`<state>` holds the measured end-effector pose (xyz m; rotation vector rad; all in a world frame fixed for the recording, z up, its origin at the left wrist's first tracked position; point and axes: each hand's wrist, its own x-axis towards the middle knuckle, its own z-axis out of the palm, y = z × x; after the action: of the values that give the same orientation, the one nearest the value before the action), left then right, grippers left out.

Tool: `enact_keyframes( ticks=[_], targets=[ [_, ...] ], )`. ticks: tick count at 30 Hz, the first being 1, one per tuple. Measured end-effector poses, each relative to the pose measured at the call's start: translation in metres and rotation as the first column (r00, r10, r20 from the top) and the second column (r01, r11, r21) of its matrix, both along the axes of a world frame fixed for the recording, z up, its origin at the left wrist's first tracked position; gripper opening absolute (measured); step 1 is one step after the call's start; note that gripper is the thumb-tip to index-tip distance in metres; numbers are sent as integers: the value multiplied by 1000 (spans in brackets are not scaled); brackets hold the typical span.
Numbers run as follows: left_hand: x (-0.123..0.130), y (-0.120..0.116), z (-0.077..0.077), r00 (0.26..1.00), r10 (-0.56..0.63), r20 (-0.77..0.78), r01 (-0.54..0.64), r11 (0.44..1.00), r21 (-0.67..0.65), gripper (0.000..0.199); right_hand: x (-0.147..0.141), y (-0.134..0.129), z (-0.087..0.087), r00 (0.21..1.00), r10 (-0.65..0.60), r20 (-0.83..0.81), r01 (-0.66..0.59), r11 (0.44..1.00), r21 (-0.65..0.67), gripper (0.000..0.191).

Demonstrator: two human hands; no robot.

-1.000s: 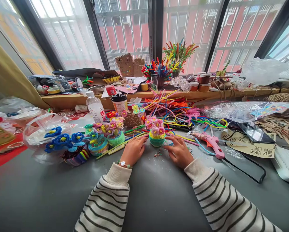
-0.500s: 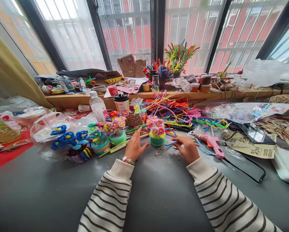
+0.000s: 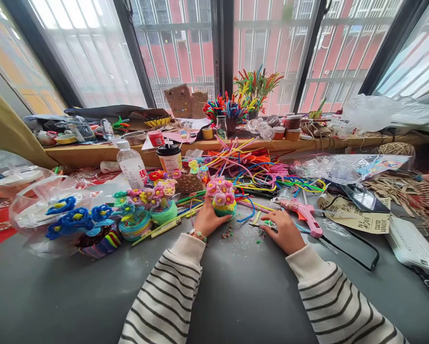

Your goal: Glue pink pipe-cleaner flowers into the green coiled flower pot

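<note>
Though small, flowerpot (image 3: 224, 206) in left hand (image 3: 209, 220)

We see the pink flowers (image 3: 220, 190) as soft and fuzzy, with a matt pile, and the small pot (image 3: 224, 210) under them looks wrapped with ridged, yarn-like strands. The blue flowers (image 3: 78, 220) look equally fuzzy. Under these, we find the table (image 3: 74, 291) smooth, with a weak sheen. The glue gun (image 3: 306, 216) appears to be of smooth plastic, and the bottle (image 3: 133, 166) of clear, shiny plastic. We notice a glossy, dark phone (image 3: 367, 197) upon matt printed paper (image 3: 375, 222), a crinkled, transparent plastic bag (image 3: 343, 167), rough wooden sticks (image 3: 408, 188), and striped sleeves (image 3: 164, 291) of soft, matt cloth.
</note>
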<state>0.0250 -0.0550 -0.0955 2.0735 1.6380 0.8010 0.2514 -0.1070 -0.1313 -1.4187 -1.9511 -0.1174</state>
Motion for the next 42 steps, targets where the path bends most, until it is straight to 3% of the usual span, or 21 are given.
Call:
enact_keyframes(
  ticks=[7, 16, 19, 23, 24, 27, 29, 31, 35, 39, 42],
  targets=[
    [-8, 0, -1, 1000, 24, 13, -24, 1000, 5, 91, -24, 21, 7, 996, -12, 92, 18, 998, -68, 11],
    [-10, 2, -8, 997, 30, 71, -30, 1000, 4, 95, -45, 48, 6, 994, 15, -104, -16, 1000, -11, 29],
    [-11, 2, -11, 996, 35, 80, -36, 999, 18, 94, -30, 39, 5, 986, -25, -167, 29, 999, 17, 23],
    [-12, 3, -12, 994, 30, 101, -30, 1000, 6, 95, 10, 16, 4, 948, -185, -258, 205, 977, 53, 23],
    [-12, 3, -12, 994, 34, 101, -34, 999, -1, 96, 22, 10, 3, 924, -249, -289, 278, 958, 65, 26],
    [-12, 2, -10, 995, 40, 92, -39, 999, -17, 97, 55, -4, 1, 778, -475, -411, 547, 834, 72, 38],
    [-11, 1, -8, 995, 36, 91, -35, 999, -13, 97, 72, -9, -2, 674, -558, -484, 648, 761, 26, 42],
    [-11, 1, -7, 996, 42, 83, -41, 999, -24, 97, 83, -12, -4, 610, -593, -525, 672, 739, -54, 40],
    [-10, 0, -7, 996, 47, 70, -44, 998, -53, 97, 94, -13, -7, 580, -605, -545, 616, 764, -193, 31],
    [-10, 0, -7, 996, 58, 61, -55, 997, -45, 97, 100, -17, -2, 521, -585, -621, 625, 758, -189, 44],
    [-11, 0, -7, 997, 60, 56, -58, 997, -50, 96, 101, -21, 2, 513, -621, -592, 638, 738, -221, 44]
  ],
)
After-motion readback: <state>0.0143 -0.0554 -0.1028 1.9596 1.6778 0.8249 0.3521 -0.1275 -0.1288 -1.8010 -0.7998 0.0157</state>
